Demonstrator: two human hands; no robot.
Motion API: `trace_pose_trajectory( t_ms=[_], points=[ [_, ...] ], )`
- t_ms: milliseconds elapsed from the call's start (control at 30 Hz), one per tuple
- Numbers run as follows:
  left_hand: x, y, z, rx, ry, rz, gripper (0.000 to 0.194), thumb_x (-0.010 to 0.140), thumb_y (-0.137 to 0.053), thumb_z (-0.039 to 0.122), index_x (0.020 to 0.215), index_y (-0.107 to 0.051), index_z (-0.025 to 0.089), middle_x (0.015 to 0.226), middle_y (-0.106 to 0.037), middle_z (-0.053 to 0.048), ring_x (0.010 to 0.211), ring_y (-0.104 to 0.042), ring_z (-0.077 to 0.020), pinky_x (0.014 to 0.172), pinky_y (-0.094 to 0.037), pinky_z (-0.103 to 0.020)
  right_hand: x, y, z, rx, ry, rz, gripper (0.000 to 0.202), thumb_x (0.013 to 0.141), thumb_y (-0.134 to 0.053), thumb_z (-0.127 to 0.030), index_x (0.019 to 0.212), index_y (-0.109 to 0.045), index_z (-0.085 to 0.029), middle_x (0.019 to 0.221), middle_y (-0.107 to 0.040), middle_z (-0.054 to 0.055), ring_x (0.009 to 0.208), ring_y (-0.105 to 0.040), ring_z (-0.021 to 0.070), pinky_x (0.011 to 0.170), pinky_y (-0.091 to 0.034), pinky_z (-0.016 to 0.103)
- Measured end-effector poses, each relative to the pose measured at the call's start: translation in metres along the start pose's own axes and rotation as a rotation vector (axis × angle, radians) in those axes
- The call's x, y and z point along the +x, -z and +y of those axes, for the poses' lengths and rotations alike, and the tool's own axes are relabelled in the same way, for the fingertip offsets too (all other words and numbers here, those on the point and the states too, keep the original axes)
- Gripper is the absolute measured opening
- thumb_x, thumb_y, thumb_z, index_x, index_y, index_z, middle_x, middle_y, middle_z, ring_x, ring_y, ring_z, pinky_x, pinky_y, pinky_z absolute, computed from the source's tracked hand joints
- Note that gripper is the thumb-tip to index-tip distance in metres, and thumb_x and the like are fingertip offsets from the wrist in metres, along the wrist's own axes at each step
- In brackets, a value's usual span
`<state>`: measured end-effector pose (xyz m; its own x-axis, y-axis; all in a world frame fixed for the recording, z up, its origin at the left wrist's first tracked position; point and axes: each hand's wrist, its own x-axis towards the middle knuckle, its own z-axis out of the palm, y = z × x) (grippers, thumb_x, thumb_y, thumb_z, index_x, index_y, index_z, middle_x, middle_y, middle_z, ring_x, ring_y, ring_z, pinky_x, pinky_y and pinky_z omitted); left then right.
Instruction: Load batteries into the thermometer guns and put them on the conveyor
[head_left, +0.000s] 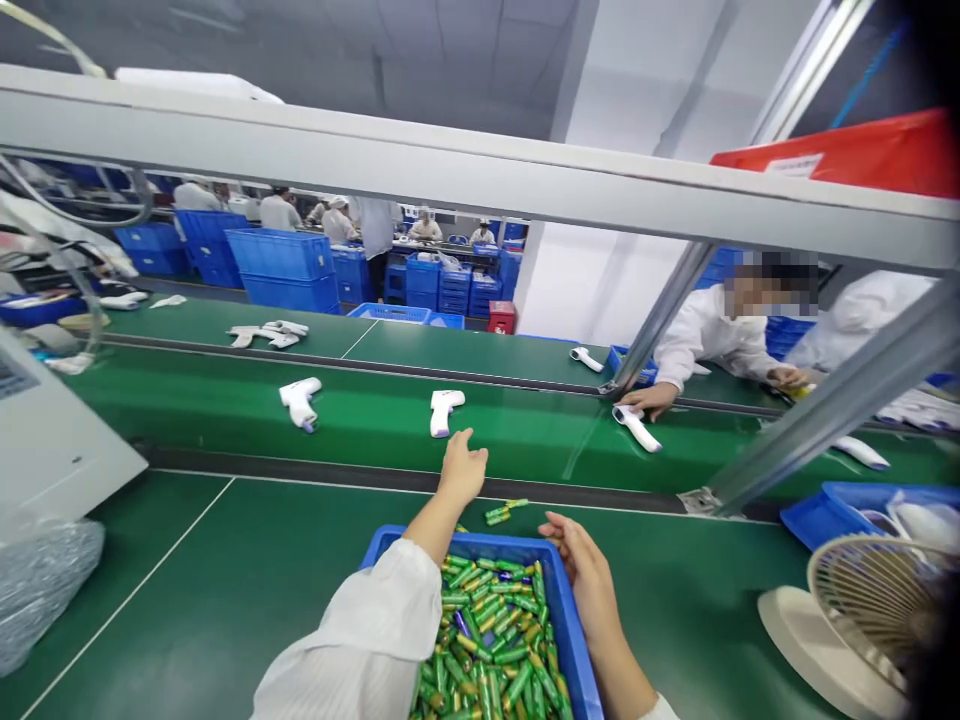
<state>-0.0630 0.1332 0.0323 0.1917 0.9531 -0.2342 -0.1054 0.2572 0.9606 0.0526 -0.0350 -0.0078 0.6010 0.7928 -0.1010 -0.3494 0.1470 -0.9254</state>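
Observation:
My left hand (463, 470) is stretched over the near edge of the green conveyor belt (517, 440), fingers apart and holding nothing. Just beyond its fingertips lies a white forehead thermometer (444, 412) with a purple handle end; a small gap seems to separate them. My right hand (585, 570), loosely open, is at the right rim of a blue bin (574, 630). Green and gold batteries (487, 620) fill this bin, a few purple ones among them. A few loose batteries (498, 516) lie on the table behind the bin, between my two hands.
Another thermometer (301, 402) lies on the belt to the left. On the right, a co-worker's hand (652, 400) touches a thermometer (637, 428). A slanted metal post (825, 400), a beige fan (877, 610) and a blue tray (832, 515) stand on my right. Overhead runs a metal beam (450, 170).

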Motion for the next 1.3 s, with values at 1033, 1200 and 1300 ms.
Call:
trace_pose_trajectory(
  t_ms=[1033,1200,1300],
  points=[
    [0.083,-0.027,-0.013,0.852,-0.446,-0.063,0.058,0.094,-0.041,0.046,0.142,-0.029,0.017,0.122,-0.059,-0.016,0.107,-0.06,-0.0301,0.083,-0.045,-0.038,0.023,0.0,0.01,-0.085,0.059,-0.14,0.043,0.079,-0.068,-0.059,0.085,-0.072,-0.016,0.07,-0.063,0.003,0.059,-0.05,0.0125,0.056,-0.037,0.022],
    [0.099,-0.01,-0.008,0.806,-0.22,0.141,0.049,0.097,-0.026,0.046,0.128,-0.041,0.011,0.09,-0.068,-0.014,0.069,-0.066,-0.0255,0.066,-0.047,-0.036,0.022,0.002,0.01,-0.096,0.033,-0.144,0.046,0.077,-0.068,-0.061,0.087,-0.071,-0.016,0.071,-0.062,0.003,0.056,-0.049,0.0121,0.054,-0.036,0.023],
    [0.109,0.01,-0.001,0.831,-0.171,0.358,0.037,0.095,-0.031,0.034,0.12,-0.048,0.012,0.098,-0.065,-0.018,0.087,-0.065,-0.029,0.073,-0.046,-0.038,0.023,0.006,0.012,-0.115,0.027,-0.168,0.044,0.078,-0.067,-0.059,0.089,-0.072,-0.017,0.074,-0.063,0.003,0.059,-0.051,0.0133,0.055,-0.038,0.023]
  ],
)
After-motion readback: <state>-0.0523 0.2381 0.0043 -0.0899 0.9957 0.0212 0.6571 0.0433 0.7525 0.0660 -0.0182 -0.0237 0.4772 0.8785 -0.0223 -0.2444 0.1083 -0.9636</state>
